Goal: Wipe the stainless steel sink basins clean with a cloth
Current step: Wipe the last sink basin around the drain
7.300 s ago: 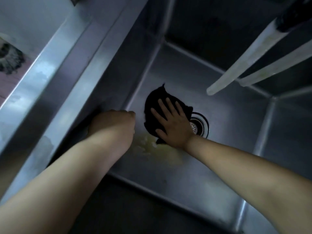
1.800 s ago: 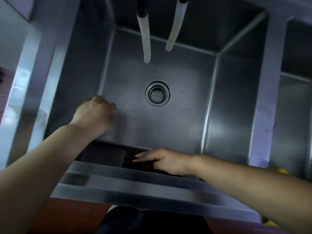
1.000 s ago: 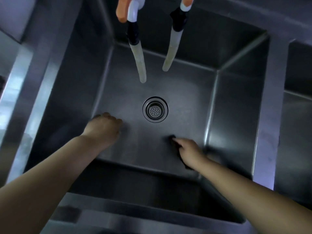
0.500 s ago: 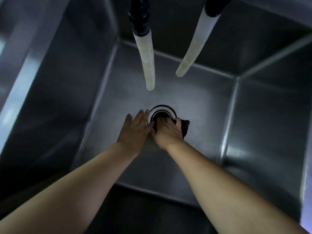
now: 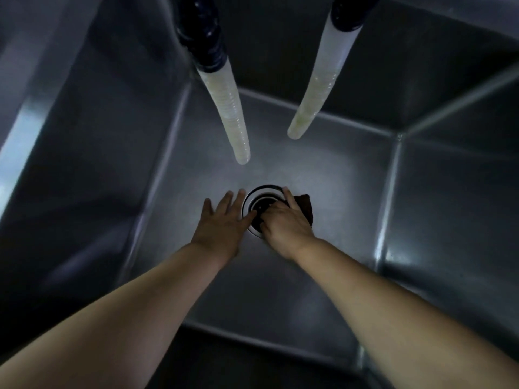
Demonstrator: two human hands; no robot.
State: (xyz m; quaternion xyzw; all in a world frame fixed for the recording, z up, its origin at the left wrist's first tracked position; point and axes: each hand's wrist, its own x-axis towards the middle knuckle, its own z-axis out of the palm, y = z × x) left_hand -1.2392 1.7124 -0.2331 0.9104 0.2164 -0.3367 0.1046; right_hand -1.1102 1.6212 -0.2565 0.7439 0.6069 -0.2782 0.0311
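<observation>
I look down into a deep stainless steel sink basin point(image 5: 351, 192). Its round drain point(image 5: 261, 193) sits in the middle of the floor. My right hand point(image 5: 283, 223) holds a dark cloth point(image 5: 306, 207) bunched under its curled fingers and presses it onto the drain's right half. A corner of the cloth sticks out to the right of the hand. My left hand point(image 5: 222, 223) lies flat on the basin floor just left of the drain, fingers straight and spread, its fingertips touching the drain ring.
Two pale ribbed hoses hang into the basin from above, the left hose point(image 5: 230, 113) ending over the drain and the right hose point(image 5: 317, 88) further right. Steep steel walls close the basin on all sides.
Over the last second both hands came together at the drain: the right hand carried the cloth from the front right of the floor, the left slid in from the left. In the last half second little moved.
</observation>
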